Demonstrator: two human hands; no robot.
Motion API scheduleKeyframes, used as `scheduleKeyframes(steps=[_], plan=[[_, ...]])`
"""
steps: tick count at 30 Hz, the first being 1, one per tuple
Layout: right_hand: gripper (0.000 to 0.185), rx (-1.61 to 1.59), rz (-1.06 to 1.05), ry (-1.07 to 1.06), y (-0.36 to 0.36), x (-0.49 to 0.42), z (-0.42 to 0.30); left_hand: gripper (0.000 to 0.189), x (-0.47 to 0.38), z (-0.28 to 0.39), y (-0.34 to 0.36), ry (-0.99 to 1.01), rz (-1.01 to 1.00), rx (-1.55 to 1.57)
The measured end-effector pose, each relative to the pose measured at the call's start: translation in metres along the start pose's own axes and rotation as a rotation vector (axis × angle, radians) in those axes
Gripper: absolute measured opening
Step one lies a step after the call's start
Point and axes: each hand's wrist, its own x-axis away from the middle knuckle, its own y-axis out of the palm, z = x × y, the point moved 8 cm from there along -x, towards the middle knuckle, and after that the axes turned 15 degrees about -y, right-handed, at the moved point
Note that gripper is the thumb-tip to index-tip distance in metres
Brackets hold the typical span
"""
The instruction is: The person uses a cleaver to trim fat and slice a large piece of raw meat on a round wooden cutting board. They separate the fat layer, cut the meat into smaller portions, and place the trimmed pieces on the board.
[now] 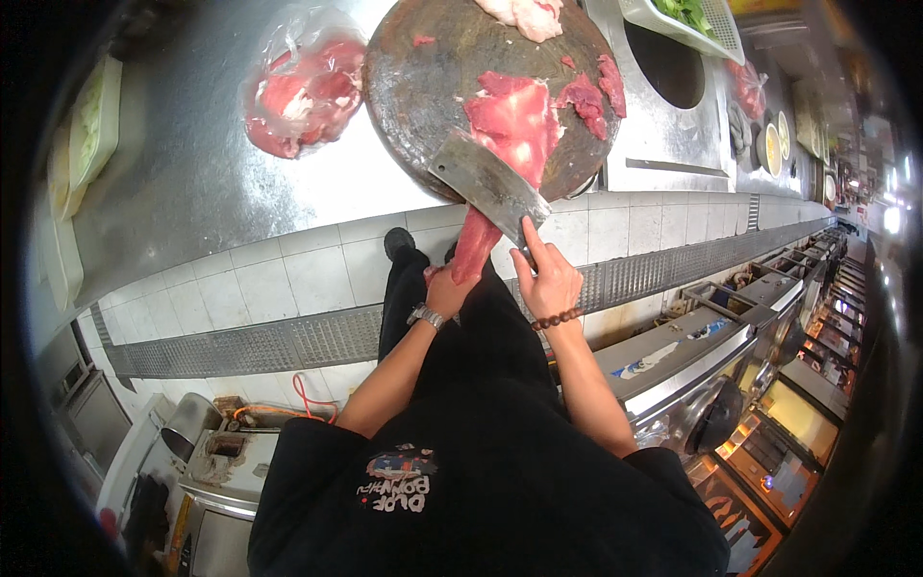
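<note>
My right hand point(549, 281) grips the handle of a cleaver point(489, 184), index finger laid along the blade. The blade lies across a slab of raw red meat point(512, 119) at the near edge of a round wooden chopping block point(411, 94). One end of that meat hangs over the edge, and my left hand point(451, 292) is closed around it. Smaller meat pieces point(585, 103) rest on the block's right side. Pale fatty meat point(530, 18) sits at its far edge. How deep the cleaver's edge is in the meat is hidden.
Left of the block, bagged raw meat point(306, 94) lies on the steel counter point(180, 159). To the right are a round opening point(663, 65) in the worktop and a white basket point(732, 36) of green leaves. A metal drain grating point(332, 339) crosses the tiled floor.
</note>
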Motion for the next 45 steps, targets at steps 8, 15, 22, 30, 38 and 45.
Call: scheduleKeyframes(steps=[8,15,22,30,38,45], plan=[[0.052,0.012,-0.018,-0.009,0.014,-0.059,0.001,0.046,0.009,0.006,0.005,-0.015,-0.008,0.126],[0.051,0.058,-0.004,-0.050,0.019,-0.103,-0.004,0.044,0.011,0.010,0.007,0.020,0.051,0.210],[0.048,-0.275,0.037,0.074,-0.006,-0.195,0.039,0.041,0.011,0.010,0.000,0.172,0.172,0.133],[0.052,-0.018,0.009,-0.125,-0.026,-0.073,0.028,0.047,0.000,-0.012,0.003,-0.093,0.024,0.117],[0.053,0.083,-0.055,-0.157,-0.003,-0.074,0.046,0.051,0.006,-0.001,0.002,-0.060,0.075,0.092],[0.049,0.056,-0.061,-0.149,0.002,-0.127,0.046,0.038,0.005,-0.011,0.018,-0.162,-0.016,0.111]])
